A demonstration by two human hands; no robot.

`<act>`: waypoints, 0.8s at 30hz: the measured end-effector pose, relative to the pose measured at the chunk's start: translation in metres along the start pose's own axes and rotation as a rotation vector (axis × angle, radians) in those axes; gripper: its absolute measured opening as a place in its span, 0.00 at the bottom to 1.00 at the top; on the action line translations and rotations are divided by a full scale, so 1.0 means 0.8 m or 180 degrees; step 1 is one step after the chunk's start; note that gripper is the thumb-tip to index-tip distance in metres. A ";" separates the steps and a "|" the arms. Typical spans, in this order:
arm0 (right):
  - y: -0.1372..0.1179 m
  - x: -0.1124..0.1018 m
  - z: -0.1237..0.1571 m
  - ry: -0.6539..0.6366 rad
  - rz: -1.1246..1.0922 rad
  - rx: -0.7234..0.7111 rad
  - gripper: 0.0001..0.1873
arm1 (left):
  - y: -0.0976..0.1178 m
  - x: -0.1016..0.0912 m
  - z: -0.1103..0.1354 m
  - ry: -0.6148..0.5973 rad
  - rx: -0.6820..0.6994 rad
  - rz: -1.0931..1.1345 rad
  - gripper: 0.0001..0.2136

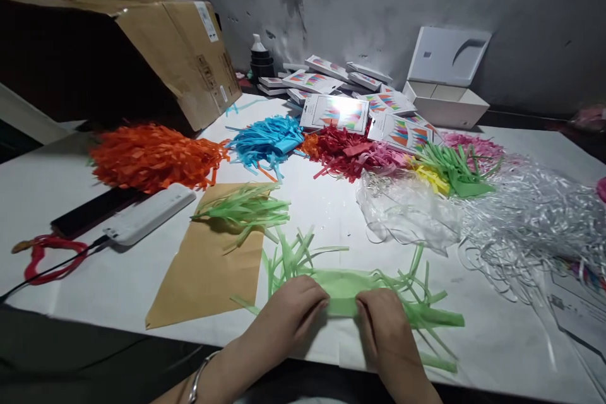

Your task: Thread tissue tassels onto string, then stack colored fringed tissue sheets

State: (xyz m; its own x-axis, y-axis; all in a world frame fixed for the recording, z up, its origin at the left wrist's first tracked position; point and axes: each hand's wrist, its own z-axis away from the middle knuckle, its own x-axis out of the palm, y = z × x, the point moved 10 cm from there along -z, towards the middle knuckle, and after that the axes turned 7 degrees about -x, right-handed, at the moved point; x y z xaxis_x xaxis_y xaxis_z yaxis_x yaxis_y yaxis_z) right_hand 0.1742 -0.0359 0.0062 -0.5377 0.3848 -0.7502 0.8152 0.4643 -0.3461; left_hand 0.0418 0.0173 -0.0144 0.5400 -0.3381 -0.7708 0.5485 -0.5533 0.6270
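**GREEN SHEET [344, 284] PINCHED AT 2 SPOTS, FRONT OF TABLE [322, 214]!**

And here we are, folks: L hand [296, 310] narrow, thumb & curled fingers closed on the sheet's near edge. R hand [384, 322] does likewise, just to the R, w/ a smooth folded band of green stretched btwn the two. Cut strips splay out both sides, some past R hand, some up behind L hand. Fingertips are partly tucked under, so the exact grip's hard to see. Bracelet [197, 379] on L wrist, nice glint.

Over to the L: brown paper [206, 287] lies flat, w/ a green tuft [243, 207] resting on its far end. Beyond that, a white device [150, 214] w/ black cable [92, 246] plugged in, a dark slab [97, 209] alongside & a red cord [50, 259] coiled near the edge.

Mid-table, what a lineup, L to R: orange tassels [156, 154], blue [267, 140], red [348, 153], yellow [432, 178], dk green [466, 172], w/ pink [476, 145] behind. Clear bag [411, 208] in front, silver strips [544, 202] heaped far R.

Back row: big carton [189, 57] on its side, black bottle [262, 64], boxes [310, 82] piled up, & a white box [447, 104], lid up, by the wall [355, 6].
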 end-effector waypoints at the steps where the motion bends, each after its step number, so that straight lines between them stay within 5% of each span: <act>1: 0.004 0.006 -0.004 -0.0015 0.0077 0.0097 0.11 | -0.008 -0.002 -0.001 0.0078 -0.0184 -0.0063 0.11; 8: 0.025 0.038 -0.019 -0.0218 0.0507 0.0518 0.13 | -0.040 0.000 -0.021 -0.0035 -0.1073 -0.0916 0.10; 13: 0.027 0.023 -0.026 -0.0150 0.0801 0.0602 0.11 | -0.040 0.001 -0.037 -0.0292 -0.1257 -0.1257 0.09; 16: 0.009 0.001 -0.026 0.0160 0.0661 0.0169 0.11 | -0.042 0.003 -0.041 -0.0379 -0.1252 -0.1287 0.08; 20: -0.020 0.015 -0.012 -0.0098 0.0252 -0.0677 0.11 | -0.047 0.003 -0.039 -0.0338 -0.1234 -0.1163 0.09; 24: -0.023 0.021 -0.008 -0.0060 0.0333 -0.0691 0.12 | -0.022 -0.025 -0.028 0.0456 -0.0654 -0.0898 0.08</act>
State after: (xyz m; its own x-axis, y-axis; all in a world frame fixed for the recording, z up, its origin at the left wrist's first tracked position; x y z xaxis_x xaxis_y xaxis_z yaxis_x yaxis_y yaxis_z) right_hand 0.1489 -0.0325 0.0035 -0.4469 0.4259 -0.7867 0.7999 0.5841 -0.1382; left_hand 0.0354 0.0507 -0.0080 0.4252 -0.0762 -0.9019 0.7973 -0.4402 0.4131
